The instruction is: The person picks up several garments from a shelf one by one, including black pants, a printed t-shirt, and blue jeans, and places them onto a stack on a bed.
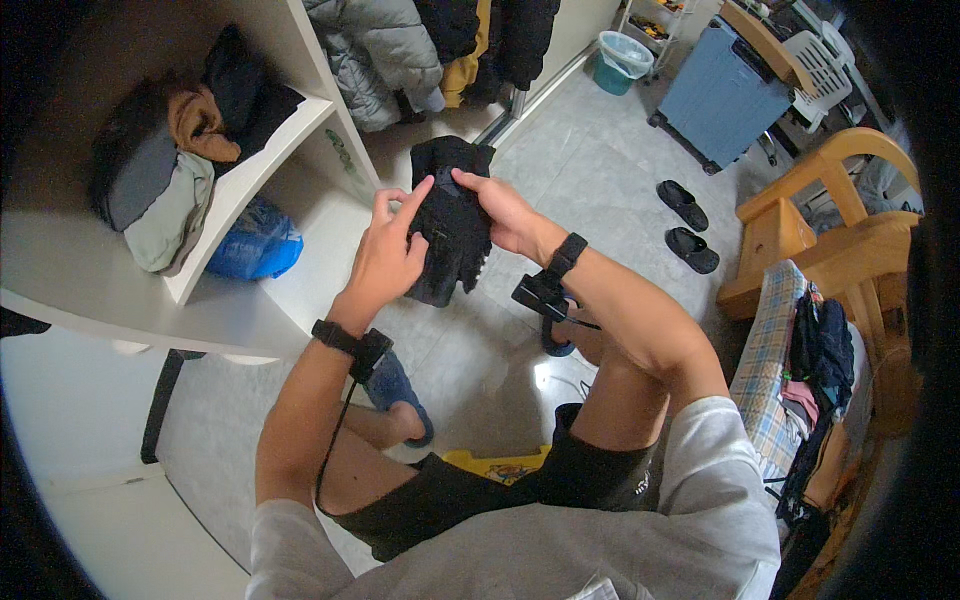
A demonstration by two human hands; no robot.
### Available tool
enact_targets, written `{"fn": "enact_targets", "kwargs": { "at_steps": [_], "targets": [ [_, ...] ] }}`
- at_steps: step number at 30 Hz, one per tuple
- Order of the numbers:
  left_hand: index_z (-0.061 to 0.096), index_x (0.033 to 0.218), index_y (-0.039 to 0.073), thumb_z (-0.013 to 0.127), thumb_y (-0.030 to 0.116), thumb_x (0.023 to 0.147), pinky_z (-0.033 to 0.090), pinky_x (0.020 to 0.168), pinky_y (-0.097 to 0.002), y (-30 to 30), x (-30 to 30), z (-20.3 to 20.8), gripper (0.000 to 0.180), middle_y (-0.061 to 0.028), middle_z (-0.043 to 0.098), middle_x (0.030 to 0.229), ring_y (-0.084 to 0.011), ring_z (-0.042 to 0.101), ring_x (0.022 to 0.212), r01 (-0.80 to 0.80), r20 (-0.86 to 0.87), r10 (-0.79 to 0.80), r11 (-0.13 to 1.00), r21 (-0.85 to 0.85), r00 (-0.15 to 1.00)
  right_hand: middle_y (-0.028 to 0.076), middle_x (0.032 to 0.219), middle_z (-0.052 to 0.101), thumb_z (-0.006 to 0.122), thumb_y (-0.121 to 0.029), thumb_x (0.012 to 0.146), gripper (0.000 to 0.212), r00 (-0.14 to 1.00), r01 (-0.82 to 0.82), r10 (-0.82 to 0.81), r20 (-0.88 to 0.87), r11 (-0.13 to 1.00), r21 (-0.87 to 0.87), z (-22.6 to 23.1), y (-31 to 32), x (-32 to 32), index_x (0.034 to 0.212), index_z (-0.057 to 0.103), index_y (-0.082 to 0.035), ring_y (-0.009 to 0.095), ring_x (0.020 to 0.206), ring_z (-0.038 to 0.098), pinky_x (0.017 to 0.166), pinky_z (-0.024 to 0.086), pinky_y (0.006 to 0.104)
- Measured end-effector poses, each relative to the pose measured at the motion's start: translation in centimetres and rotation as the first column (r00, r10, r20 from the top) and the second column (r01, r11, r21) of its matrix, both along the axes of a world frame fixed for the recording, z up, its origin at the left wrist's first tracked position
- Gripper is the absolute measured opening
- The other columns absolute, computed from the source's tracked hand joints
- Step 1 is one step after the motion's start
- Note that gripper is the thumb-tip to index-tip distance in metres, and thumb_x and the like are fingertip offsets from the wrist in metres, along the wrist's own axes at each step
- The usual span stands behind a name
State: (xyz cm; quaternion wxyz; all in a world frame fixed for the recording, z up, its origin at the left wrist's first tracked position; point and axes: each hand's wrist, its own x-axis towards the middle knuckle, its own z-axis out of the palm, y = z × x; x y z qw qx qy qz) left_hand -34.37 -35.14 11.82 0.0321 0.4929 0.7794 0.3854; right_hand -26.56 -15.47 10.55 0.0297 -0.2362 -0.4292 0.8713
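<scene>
A black folded garment (452, 225) hangs in front of me above the floor, held up between both hands. My left hand (388, 248) has its left edge, with the index finger laid across the top and the thumb lower down on the cloth. From the other side my right hand (505, 212) grips the right edge, its thumb pressed on the upper face and its other fingers mostly hidden behind. Small pale marks run along the garment's lower right edge. What kind of garment it is, I cannot tell.
On my left, a white shelf unit (345, 150) holds folded clothes (150, 170) and a blue plastic bag (255, 240). Jackets (385, 60) hang beyond. Further right are a teal bin (615, 72), a blue suitcase (715, 95), black slippers (690, 250) and a wooden bed frame (775, 235) beside piled clothes.
</scene>
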Motion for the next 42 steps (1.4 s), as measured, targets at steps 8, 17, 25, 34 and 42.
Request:
{"fn": "enact_targets", "kwargs": {
  "at_steps": [8, 17, 25, 34, 42],
  "targets": [
    [0.061, 0.115, 0.007, 0.08, 0.002, 0.074, 0.051, 0.089, -0.0432, -0.7, -1.2, -0.5, 0.045, -0.0147, 0.052, 0.121, -0.0357, 0.062, 0.096, -0.053, -0.212, 0.055, 0.998, 0.017, 0.976, 0.012, 0.113, 0.073, 0.061, -0.024, 0.104, 0.031, 0.991, -0.131, 0.129, 0.034, 0.989, 0.067, 1.0, -1.4, 0.9, 0.125, 0.063, 0.0, 0.022, 0.098, 0.072, 0.088, 0.058, 0.0368],
    [0.064, 0.098, 0.001, 0.078, 0.009, 0.075, 0.052, 0.085, -0.0472, -1.6, -2.1, 0.5, 0.027, -0.0181, 0.069, 0.089, -0.0413, 0.064, 0.093, -0.077, -0.182, 0.049, 0.986, -0.15, 0.982, 0.019, 0.127, 0.065, 0.065, 0.007, 0.08, 0.073, 0.967, 0.243, 0.058, -0.247, 0.069, 0.967, -3.1, 2.6, 0.2, 0.148, 0.048, -0.015, 0.03, 0.109, 0.067, 0.098, 0.054, 0.0395],
    [0.069, 0.112, -0.001, 0.076, 0.012, 0.08, 0.055, 0.083, -0.0414, -2.1, -3.9, 0.8, 0.035, -0.0222, 0.073, 0.096, -0.0369, 0.071, 0.09, 0.115, 0.095, -0.102, 0.983, -0.144, 0.99, 0.022, 0.115, 0.072, 0.072, -0.011, 0.083, 0.043, 0.994, -0.104, 0.027, 0.101, 0.398, 0.912, -3.4, 4.4, 0.6, 0.125, 0.068, -0.005, 0.03, 0.106, 0.069, 0.092, 0.054, 0.0391],
    [0.067, 0.112, -0.004, 0.075, 0.019, 0.09, 0.051, 0.092, -0.0375, -1.7, -2.8, 0.3, 0.033, -0.0197, 0.071, 0.107, -0.0315, 0.068, 0.1, 0.246, 0.29, -0.186, 0.951, -0.187, 0.939, 0.003, 0.084, 0.068, 0.073, -0.024, 0.094, 0.022, 0.979, -0.194, 0.137, 0.151, 0.406, 0.893, -1.3, 2.2, 0.7, 0.094, 0.073, -0.001, 0.013, 0.081, 0.058, 0.078, 0.049, 0.0346],
    [0.068, 0.109, -0.004, 0.068, 0.021, 0.098, 0.048, 0.097, -0.0409, -1.1, -2.9, -0.9, 0.028, -0.0194, 0.064, 0.121, -0.034, 0.063, 0.111, 0.129, -0.147, -0.118, 0.989, 0.066, 0.982, 0.022, 0.101, 0.072, 0.065, -0.028, 0.099, 0.031, 0.933, -0.027, 0.352, -0.074, 0.274, 0.961, 0.2, -0.8, 1.8, 0.112, 0.063, 0.0, 0.041, 0.093, 0.069, 0.084, 0.052, 0.0441]
  ]
}}
